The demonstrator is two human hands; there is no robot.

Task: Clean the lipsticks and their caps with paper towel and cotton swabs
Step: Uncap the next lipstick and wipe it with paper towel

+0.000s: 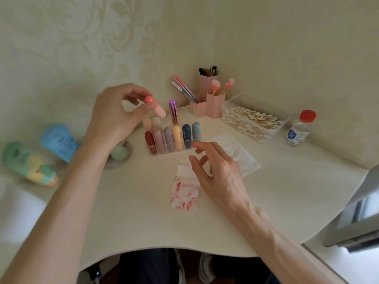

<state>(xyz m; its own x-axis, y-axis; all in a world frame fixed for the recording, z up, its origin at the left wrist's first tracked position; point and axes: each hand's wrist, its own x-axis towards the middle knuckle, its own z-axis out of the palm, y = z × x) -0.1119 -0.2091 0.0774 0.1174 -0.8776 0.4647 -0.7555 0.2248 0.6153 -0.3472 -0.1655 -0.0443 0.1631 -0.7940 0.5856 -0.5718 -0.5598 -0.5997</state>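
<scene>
Left hand [114, 117] pinches a coral-pink capsule-shaped lipstick [155, 107] above the clear acrylic organizer [190, 111]; right hand [217, 173] hovers loosely open, holding nothing.

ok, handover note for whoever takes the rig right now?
Left hand: pinches a pink lipstick above the clear organizer, where the other lipsticks stand.
Right hand: open, holds nothing, over the red-smeared paper towel.
Cotton swabs lie in their box, far right; clean towel in front of it.
Done: some wiping, judging by the smears.
Left: cannot tell which lipsticks are clean; check each, and the caps.
</scene>
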